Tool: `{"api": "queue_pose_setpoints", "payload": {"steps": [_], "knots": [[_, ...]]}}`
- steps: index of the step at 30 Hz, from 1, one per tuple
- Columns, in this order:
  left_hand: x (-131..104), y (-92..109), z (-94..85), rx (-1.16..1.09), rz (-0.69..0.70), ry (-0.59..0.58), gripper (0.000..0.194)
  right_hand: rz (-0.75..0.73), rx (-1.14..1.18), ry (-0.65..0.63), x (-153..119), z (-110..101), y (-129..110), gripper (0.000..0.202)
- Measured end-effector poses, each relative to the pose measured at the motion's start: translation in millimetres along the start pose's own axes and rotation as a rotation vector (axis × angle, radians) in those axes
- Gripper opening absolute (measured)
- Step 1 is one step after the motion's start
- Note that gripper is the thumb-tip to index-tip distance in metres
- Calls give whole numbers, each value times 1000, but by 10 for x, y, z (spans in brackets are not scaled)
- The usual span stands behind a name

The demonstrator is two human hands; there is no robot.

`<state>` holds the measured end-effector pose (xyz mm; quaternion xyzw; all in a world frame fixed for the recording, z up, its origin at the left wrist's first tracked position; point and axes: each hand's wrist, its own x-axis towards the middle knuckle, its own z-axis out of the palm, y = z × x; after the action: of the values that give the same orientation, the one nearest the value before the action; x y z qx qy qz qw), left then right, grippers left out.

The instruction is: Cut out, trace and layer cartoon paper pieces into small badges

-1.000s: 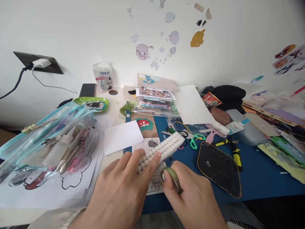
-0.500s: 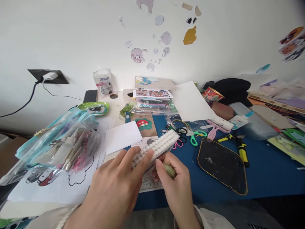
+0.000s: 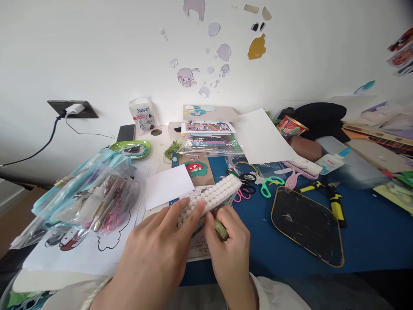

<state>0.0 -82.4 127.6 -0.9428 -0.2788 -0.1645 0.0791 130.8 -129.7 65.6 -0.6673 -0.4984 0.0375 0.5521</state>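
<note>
Since a second ago the right hand (image 3: 230,254) has slid in under the strip of white foam dots (image 3: 211,199), its fingers closed on a small green tape roll (image 3: 221,230) that is now mostly hidden. The left hand (image 3: 155,262) pinches the strip's near end, holding it tilted (seemingly clear of the gridded sheet) just left of the scissors (image 3: 258,185), above the blue mat (image 3: 355,232).

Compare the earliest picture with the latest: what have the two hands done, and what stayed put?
The right hand has closed in under the white dot sheet, its green tape roll now mostly hidden. The left hand still grips the sheet. The scissors stayed put.
</note>
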Motion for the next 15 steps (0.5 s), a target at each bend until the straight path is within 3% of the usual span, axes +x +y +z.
{"api": "queue_pose_setpoints", "payload": {"steps": [4,10,15], "knots": [[131,91,-27,-1,-55,22,35,9,-40,-25,-33,-4,-15,31],[281,166,-3,78,-218,-118,19,7,-102,-20,-54,-11,-21,34],[260,159,49,92,-237,-73,28,29,-46,-51,-69,1,-8,27]]}}
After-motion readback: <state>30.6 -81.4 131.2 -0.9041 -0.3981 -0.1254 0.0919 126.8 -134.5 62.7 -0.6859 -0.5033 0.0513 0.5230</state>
